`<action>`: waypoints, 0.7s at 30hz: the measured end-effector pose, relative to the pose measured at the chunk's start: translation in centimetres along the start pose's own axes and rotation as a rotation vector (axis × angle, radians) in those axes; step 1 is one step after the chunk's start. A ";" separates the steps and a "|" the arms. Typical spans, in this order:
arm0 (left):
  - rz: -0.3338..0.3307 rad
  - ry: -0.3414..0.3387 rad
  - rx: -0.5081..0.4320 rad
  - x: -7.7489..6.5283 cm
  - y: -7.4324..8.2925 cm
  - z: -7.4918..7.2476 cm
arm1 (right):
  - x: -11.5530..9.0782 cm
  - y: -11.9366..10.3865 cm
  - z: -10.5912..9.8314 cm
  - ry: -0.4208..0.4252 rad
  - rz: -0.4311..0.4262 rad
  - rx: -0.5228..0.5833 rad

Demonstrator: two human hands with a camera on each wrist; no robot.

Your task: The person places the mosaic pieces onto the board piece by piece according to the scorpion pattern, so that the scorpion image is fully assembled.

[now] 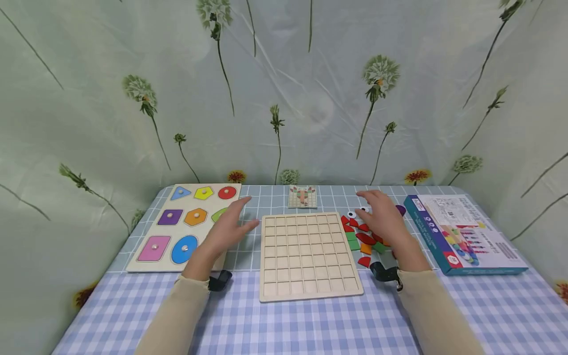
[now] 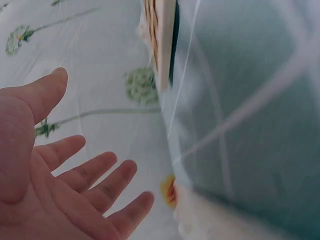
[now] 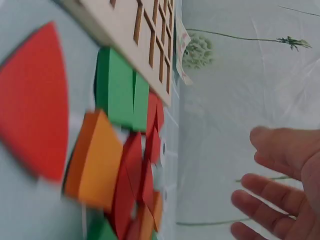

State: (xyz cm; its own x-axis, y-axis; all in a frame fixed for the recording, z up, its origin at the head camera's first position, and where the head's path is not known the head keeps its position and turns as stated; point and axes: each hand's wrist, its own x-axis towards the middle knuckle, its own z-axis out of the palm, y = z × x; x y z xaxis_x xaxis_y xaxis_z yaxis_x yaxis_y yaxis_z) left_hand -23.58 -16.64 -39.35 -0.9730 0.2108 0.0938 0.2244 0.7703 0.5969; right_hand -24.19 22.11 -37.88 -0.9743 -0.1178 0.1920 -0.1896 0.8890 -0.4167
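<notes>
In the head view my left hand hovers beside the right edge of a shape puzzle board, fingers spread and nothing in them. My right hand is raised over a scatter of coloured pieces, also holding nothing. Between the hands lies a square wooden grid board with bare cells. Among the pieces are a green block, an orange block, a red curved piece and a white eye disc. The left wrist view shows the left palm with its fingers apart.
Behind the grid board lies a small pattern card. At the right is a flat toy box with a teal side. A checked cloth covers the near part of the table, and a flowered curtain hangs behind.
</notes>
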 end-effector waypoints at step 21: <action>0.039 -0.296 -0.109 -0.7 -1.5 3.2 | 3.6 0.4 3.0 -0.159 0.174 0.063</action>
State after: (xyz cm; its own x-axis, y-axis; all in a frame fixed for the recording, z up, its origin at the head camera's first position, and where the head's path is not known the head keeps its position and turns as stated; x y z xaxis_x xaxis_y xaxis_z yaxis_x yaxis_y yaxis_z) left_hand -23.05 -15.97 -42.85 -0.9023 0.4174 -0.1078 0.2391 0.6926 0.6805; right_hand -28.14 20.72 -40.06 -0.9989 -0.0375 -0.0281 -0.0191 0.8732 -0.4870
